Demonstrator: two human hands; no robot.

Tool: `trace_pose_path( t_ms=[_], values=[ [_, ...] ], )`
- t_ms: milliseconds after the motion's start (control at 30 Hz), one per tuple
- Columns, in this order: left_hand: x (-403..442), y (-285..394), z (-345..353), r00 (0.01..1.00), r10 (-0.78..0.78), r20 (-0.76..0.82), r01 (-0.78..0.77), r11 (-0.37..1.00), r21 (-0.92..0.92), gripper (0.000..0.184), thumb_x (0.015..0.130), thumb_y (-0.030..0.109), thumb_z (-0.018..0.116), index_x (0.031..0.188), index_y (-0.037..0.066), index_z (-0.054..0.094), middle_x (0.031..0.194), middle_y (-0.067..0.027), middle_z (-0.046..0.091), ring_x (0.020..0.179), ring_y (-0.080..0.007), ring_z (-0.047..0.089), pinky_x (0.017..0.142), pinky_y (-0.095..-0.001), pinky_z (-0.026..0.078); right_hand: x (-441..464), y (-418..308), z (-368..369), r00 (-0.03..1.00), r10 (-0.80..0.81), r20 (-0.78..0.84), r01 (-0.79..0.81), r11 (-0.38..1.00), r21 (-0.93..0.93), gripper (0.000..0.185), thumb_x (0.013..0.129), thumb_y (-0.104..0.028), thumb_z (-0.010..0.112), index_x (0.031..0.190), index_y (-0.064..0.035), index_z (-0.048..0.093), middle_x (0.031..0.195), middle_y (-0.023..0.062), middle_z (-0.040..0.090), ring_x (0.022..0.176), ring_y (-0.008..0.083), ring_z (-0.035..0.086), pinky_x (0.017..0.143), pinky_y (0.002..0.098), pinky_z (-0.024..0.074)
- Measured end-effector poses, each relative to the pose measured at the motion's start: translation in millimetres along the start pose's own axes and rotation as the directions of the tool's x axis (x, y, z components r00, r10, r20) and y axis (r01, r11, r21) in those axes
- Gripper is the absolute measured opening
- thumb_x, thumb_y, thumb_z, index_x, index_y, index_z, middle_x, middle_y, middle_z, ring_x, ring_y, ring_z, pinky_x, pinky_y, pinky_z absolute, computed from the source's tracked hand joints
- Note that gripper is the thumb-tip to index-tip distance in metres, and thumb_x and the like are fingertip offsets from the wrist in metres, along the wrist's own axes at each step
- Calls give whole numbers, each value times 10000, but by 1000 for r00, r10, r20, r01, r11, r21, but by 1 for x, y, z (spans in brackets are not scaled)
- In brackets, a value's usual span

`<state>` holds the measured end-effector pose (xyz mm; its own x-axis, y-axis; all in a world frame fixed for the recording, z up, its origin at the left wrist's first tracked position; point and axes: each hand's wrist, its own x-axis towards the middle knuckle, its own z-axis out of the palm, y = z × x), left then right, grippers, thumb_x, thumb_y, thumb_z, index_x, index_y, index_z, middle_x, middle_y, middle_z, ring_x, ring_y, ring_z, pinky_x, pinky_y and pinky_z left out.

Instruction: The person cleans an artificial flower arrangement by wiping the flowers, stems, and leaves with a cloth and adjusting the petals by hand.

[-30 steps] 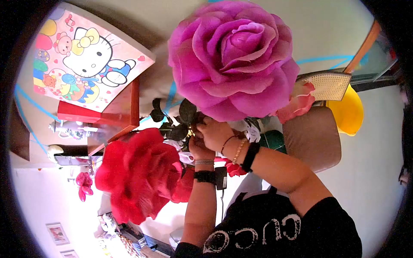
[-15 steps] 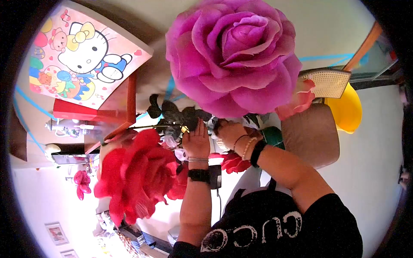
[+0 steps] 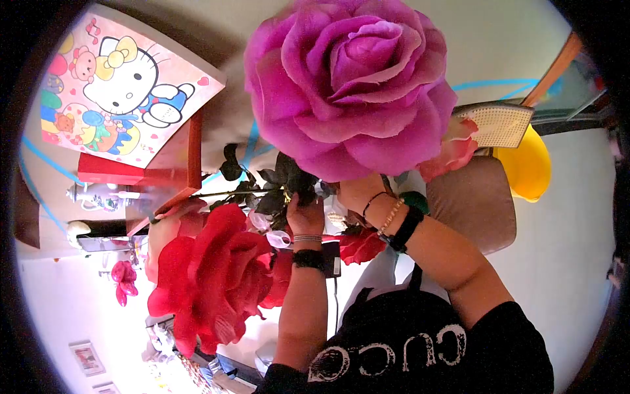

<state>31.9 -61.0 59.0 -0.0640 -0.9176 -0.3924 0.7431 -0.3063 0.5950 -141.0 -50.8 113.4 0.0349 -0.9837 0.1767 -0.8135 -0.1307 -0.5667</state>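
Note:
A large purple artificial rose (image 3: 354,92) fills the upper middle, close to the camera. Below it, my left hand (image 3: 306,215) has its fingers curled among dark green leaves (image 3: 282,174) on a flower stem and appears closed on that stem. My right hand (image 3: 364,194) reaches in under the purple bloom from the right; the petals and leaves hide its fingers. A big red artificial rose (image 3: 213,276) hangs at the left of my left forearm. Another red rose (image 3: 361,245) shows between my wrists, and a pink one (image 3: 453,151) sits behind the purple petals.
At upper left, a cartoon cat picture (image 3: 131,92) stands by a red wooden table (image 3: 167,161). To the right are a brown cushioned seat (image 3: 476,203), a woven chair back (image 3: 495,125) and a yellow bucket (image 3: 524,164). A teapot (image 3: 95,197) is at far left.
My left fingers were stretched out flat and have now curled in around the stem. My right hand has moved slightly right and further under the purple rose. The flowers have shifted a little.

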Motion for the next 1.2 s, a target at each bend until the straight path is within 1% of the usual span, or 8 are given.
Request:
trace_pose_path(
  t_ms=[200, 267, 567, 667, 767, 933, 1033, 1200],
  values=[
    [4, 2, 3, 997, 65, -29, -66, 996, -51, 385, 830, 375, 500, 1113, 115, 499, 1135, -39, 521, 1066, -205, 450, 890, -379, 352, 5, -8, -14, 966, 57, 253, -49, 998, -39, 330, 736, -160, 516, 1043, -38, 529, 1028, 177, 554, 952, 318, 542, 819, 448, 418],
    [4, 4, 5, 997, 71, -8, -72, 993, -97, 373, 840, 362, 492, 1122, 118, 492, 1138, -40, 520, 1078, -207, 447, 918, -389, 339, 5, -17, -4, 982, -172, -82, 173, 985, 3, 290, 722, -176, 530, 997, -89, 561, 1018, 110, 558, 949, 297, 524, 809, 415, 408],
    [8, 11, -6, 988, -2, 155, 46, 959, -280, 325, 818, 161, 429, 1119, 57, 491, 1133, -94, 527, 1044, -234, 490, 933, -376, 341, 26, -56, 25, 929, -368, -24, 369, 928, 59, 235, 751, -176, 480, 952, -90, 567, 1049, 77, 536, 816, 258, 579, 708, 398, 466],
    [-2, 11, 2, 987, 13, 161, 27, 970, -243, 334, 841, 196, 411, 1137, 60, 485, 1153, -86, 517, 1068, -236, 475, 943, -375, 333, 24, -54, 29, 923, -358, 141, 373, 922, -101, 250, 742, -168, 488, 965, -84, 563, 1070, 78, 532, 821, 265, 584, 685, 397, 479],
    [-1, 9, -2, 990, 3, 139, 28, 976, -214, 348, 862, 236, 413, 1158, 60, 469, 1163, -83, 511, 1083, -235, 464, 946, -382, 335, 20, -48, 39, 950, -311, -10, 311, 950, 14, 256, 749, -174, 492, 976, -78, 561, 1064, 79, 536, 830, 276, 584, 713, 408, 472],
    [3, 7, -9, 991, 31, 129, 4, 965, -262, 354, 879, 241, 422, 1174, 44, 439, 1186, -97, 491, 1105, -273, 441, 949, -419, 348, 25, -15, 34, 954, -2, 300, 4, 1000, -6, 283, 785, -195, 454, 1009, -69, 570, 1017, 150, 573, 987, 315, 522, 869, 449, 381],
    [0, 9, -2, 994, -1, 107, 39, 937, -347, 311, 863, 244, 466, 1119, 69, 487, 1142, -81, 525, 1006, -242, 513, 922, -435, 368, 16, 46, 93, 965, -56, 257, 118, 966, -232, 300, 784, -211, 458, 1030, -75, 565, 1049, 139, 566, 1002, 316, 516, 884, 457, 367],
    [-5, 5, 5, 991, 24, 132, 25, 934, -355, 310, 863, 240, 460, 1122, 72, 489, 1150, -77, 523, 1023, -235, 503, 928, -437, 360, 9, 7, -10, 975, -35, 222, 56, 995, -87, 363, 710, -178, 529, 1065, -110, 551, 1050, 146, 559, 930, 302, 551, 813, 415, 423]
  ],
)
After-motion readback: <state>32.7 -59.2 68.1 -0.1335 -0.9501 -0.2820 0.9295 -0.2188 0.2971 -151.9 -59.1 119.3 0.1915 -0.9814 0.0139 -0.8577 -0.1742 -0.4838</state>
